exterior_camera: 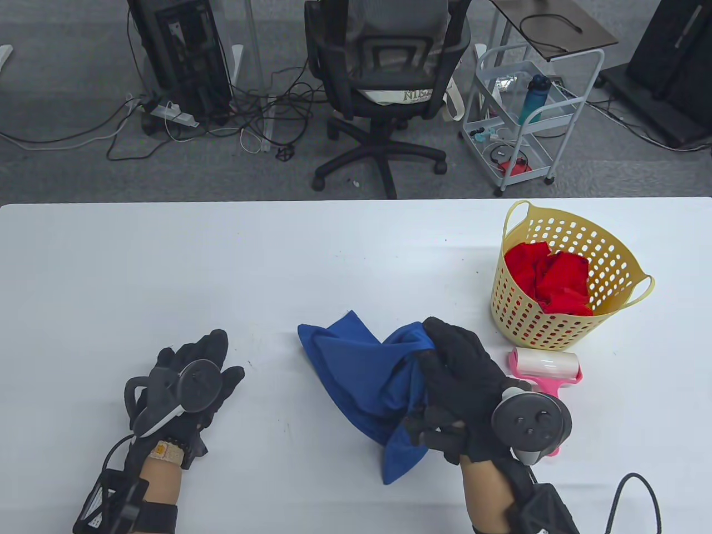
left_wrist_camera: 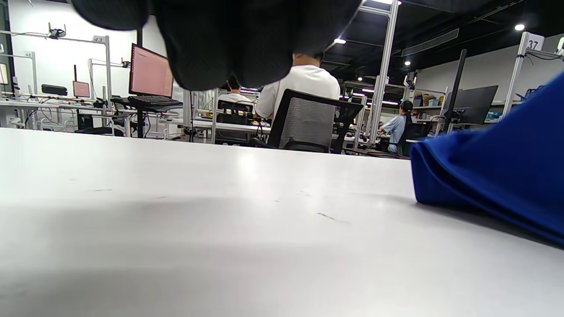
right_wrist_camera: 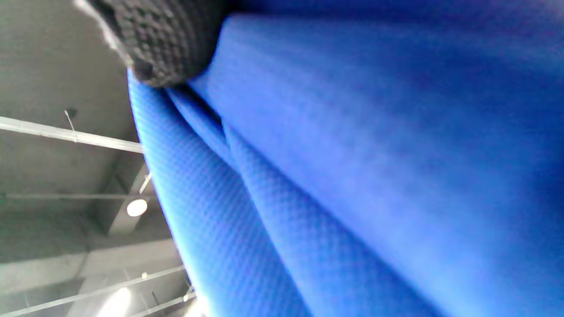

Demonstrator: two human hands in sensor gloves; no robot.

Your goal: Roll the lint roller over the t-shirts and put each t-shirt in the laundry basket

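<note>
A blue t-shirt [exterior_camera: 361,384] lies bunched on the white table [exterior_camera: 222,267], part of it lifted. My right hand [exterior_camera: 453,378] grips its right side, fingers curled into the cloth; the right wrist view is filled with blue fabric [right_wrist_camera: 352,176] and one gloved fingertip [right_wrist_camera: 163,39]. My left hand [exterior_camera: 194,372] rests flat on the table to the left, apart from the shirt, holding nothing. The shirt's edge [left_wrist_camera: 493,176] shows at the right of the left wrist view. A pink lint roller [exterior_camera: 548,370] lies beside my right hand. The yellow laundry basket [exterior_camera: 612,267] holds a red t-shirt [exterior_camera: 550,278].
The basket stands at the table's right, just beyond the lint roller. Behind the table's far edge are an office chair [exterior_camera: 384,83], a white cart [exterior_camera: 528,117] and floor cables. People sit at desks in the background of the left wrist view.
</note>
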